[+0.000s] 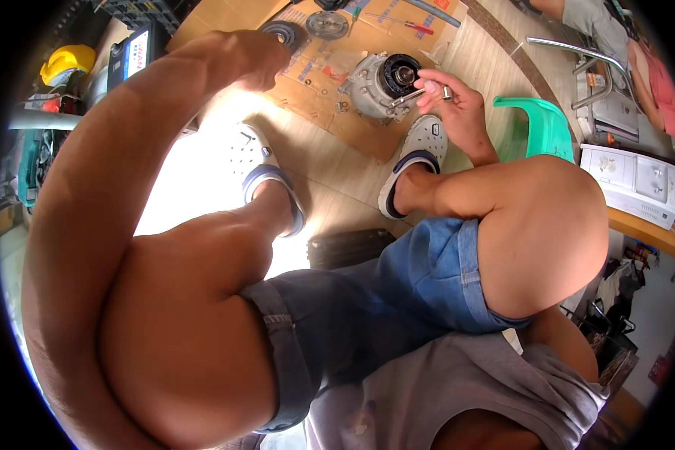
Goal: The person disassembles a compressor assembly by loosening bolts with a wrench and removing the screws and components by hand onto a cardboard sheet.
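A grey metal gearbox-like housing with a black round center and a shaft lies on flattened cardboard on the floor. My right hand is at its right side, fingers closed on a slim metal wrench with a socket-like end; its far end reaches the housing's lower edge. My left hand is over the cardboard's left part with curled fingers, beside a dark ring-shaped part. Whatever its fingers hold is hidden from view.
A grey metal disc, a red-handled screwdriver and small loose parts lie on the cardboard. My clogs flank its near edge. A green plastic stool stands right; a white machine sits behind it. Another person is at upper right.
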`<state>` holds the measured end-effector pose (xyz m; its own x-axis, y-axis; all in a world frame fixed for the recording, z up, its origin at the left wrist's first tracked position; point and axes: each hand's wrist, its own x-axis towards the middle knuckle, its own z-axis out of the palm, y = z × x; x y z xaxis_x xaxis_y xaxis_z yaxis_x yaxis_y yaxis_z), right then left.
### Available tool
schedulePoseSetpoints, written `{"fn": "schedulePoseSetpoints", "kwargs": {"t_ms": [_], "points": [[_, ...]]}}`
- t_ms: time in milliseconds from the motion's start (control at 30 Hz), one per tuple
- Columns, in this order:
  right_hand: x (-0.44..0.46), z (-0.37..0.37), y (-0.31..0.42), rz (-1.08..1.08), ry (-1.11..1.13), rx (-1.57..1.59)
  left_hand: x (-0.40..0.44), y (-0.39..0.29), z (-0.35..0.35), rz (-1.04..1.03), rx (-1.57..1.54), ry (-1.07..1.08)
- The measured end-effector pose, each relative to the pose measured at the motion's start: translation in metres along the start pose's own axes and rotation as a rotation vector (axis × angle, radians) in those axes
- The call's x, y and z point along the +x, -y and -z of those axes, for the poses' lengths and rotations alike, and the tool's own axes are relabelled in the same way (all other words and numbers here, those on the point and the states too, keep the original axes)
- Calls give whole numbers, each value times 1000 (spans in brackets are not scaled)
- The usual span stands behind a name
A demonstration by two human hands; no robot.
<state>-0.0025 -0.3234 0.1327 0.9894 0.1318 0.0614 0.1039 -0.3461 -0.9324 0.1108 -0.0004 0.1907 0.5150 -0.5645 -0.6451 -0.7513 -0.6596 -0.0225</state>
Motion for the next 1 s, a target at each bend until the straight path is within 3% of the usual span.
{"fn": "schedulePoseSetpoints", "kwargs": {"t_ms": [167,300,733,933,1000], "points": [[15,-6,18,102,-73,47,5,0,-1,-2,5,28],[28,-18,0,147,54,-53,4,3,-4,-11,-30,5],[44,-39,-2,82,-7,-47,9,3,1,-64,10,-20],[45,-37,6,94,42,-288,15,6,-1,-98,-2,-49],[48,-35,2,211,62,-353,26,7,-9,-90,112,-34]]}}
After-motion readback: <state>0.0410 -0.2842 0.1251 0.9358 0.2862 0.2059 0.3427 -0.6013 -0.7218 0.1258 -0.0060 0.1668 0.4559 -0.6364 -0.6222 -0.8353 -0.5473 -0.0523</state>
